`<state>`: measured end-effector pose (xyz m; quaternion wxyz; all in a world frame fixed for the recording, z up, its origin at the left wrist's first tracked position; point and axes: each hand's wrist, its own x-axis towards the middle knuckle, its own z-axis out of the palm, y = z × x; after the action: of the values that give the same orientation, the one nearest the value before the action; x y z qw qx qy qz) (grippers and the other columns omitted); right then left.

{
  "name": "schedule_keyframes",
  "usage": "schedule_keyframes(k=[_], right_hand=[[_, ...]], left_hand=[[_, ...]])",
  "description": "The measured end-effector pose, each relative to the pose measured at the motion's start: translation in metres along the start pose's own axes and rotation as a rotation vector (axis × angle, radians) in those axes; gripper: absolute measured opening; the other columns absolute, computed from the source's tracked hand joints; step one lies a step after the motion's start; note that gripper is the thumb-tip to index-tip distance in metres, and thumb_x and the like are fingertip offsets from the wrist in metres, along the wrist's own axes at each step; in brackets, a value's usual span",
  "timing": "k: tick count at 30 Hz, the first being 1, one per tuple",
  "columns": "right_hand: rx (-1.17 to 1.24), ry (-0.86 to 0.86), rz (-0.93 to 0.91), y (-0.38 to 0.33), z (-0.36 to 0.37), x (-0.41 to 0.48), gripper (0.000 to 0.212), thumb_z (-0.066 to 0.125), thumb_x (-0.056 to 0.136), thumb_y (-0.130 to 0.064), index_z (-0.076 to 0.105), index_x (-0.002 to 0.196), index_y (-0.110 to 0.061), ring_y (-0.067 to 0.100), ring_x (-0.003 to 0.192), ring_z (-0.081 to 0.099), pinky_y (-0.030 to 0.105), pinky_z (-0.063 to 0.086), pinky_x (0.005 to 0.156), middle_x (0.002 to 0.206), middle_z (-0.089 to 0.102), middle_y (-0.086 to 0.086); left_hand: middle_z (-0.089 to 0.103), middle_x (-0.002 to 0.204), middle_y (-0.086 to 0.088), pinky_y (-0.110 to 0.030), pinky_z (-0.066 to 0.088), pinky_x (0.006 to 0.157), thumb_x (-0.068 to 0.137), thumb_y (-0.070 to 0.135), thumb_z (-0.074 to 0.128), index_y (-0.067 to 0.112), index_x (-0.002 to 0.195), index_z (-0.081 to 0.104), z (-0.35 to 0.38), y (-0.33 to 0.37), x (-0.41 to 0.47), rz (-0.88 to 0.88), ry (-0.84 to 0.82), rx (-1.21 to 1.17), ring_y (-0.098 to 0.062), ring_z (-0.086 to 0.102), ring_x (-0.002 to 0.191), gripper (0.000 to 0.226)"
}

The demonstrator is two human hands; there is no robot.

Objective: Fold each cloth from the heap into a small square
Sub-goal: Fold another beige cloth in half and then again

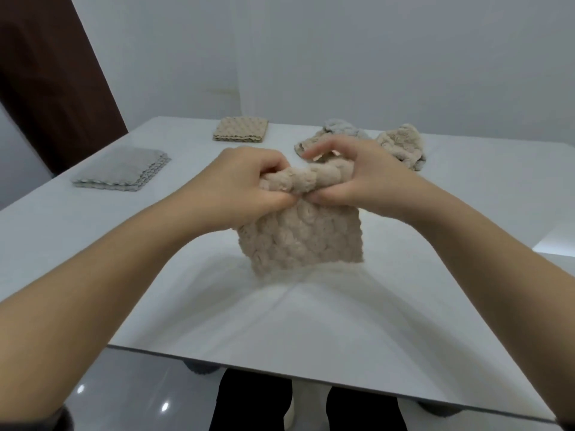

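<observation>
Our left hand [249, 188] and right hand [357, 181] both pinch the bunched top edge of the fluffy beige bubble-textured cloth [305, 237], which hangs above the white worktop [311, 321]. We should align corners squarely before laying it down.

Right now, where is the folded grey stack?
In the head view, the folded grey stack lies on the table's left side, left of the left hand and nearer than the folded beige stack.

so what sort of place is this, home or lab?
Probably a plain room staged for folding; home or lab, can't tell. White table by a bare white wall, dark door, folded grey stack and beige stack.
</observation>
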<state>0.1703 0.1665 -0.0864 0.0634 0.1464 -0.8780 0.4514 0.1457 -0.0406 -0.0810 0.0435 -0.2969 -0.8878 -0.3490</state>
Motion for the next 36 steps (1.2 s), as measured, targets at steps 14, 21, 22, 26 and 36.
schedule_keyframes(k=[14, 21, 22, 26, 36], right_hand=[[0.524, 0.113, 0.146, 0.028, 0.002, -0.001, 0.013, 0.071, 0.083, -0.006, 0.068, 0.094, -0.012, 0.029, 0.097, 0.071, 0.038, 0.057, 0.087, 0.101, 0.074, 0.012], [0.439, 0.123, -0.031, 0.028, -0.001, -0.009, 0.021, 0.072, 0.073, -0.022, 0.069, 0.093, -0.022, 0.013, 0.091, 0.071, 0.023, 0.054, 0.077, 0.092, 0.076, -0.006], [0.424, 0.133, -0.055, 0.028, -0.001, -0.008, 0.020, 0.072, 0.073, -0.022, 0.070, 0.093, -0.023, 0.011, 0.091, 0.071, 0.022, 0.054, 0.077, 0.092, 0.075, -0.008], [0.218, 0.217, -0.121, 0.028, 0.006, -0.005, 0.005, 0.067, 0.089, -0.019, 0.069, 0.092, -0.016, 0.013, 0.086, 0.070, 0.028, 0.055, 0.076, 0.089, 0.074, -0.004], [0.018, 0.232, 0.119, 0.051, 0.037, 0.007, 0.031, 0.060, 0.095, -0.035, 0.051, 0.068, -0.020, 0.005, 0.051, 0.042, 0.026, 0.035, 0.054, 0.057, 0.048, -0.011]], left_hand=[[0.059, 0.122, 0.009, -0.028, 0.055, 0.088, 0.079, 0.021, 0.079, 0.038, 0.134, 0.037, 0.018, -0.032, -0.017, -0.079, -0.077, -0.448, -0.007, 0.066, 0.101, 0.072], [0.062, 0.096, 0.020, -0.023, 0.053, 0.080, 0.076, 0.022, 0.081, 0.027, 0.094, 0.058, -0.003, -0.034, -0.022, 0.087, -0.099, -0.142, -0.007, 0.064, 0.079, 0.029], [0.062, 0.095, 0.021, -0.022, 0.053, 0.081, 0.076, 0.025, 0.081, 0.028, 0.095, 0.060, -0.003, -0.034, -0.021, 0.095, -0.132, -0.103, -0.006, 0.064, 0.080, 0.028], [0.063, 0.093, 0.006, -0.038, 0.053, 0.083, 0.072, 0.055, 0.071, 0.018, 0.096, 0.068, 0.002, -0.032, -0.018, 0.110, -0.319, -0.053, -0.013, 0.064, 0.085, 0.045], [0.071, 0.092, -0.007, -0.031, 0.059, 0.065, 0.082, 0.023, 0.072, 0.011, 0.095, 0.063, 0.021, -0.058, -0.010, -0.384, -0.214, -0.771, -0.020, 0.071, 0.075, 0.019]])
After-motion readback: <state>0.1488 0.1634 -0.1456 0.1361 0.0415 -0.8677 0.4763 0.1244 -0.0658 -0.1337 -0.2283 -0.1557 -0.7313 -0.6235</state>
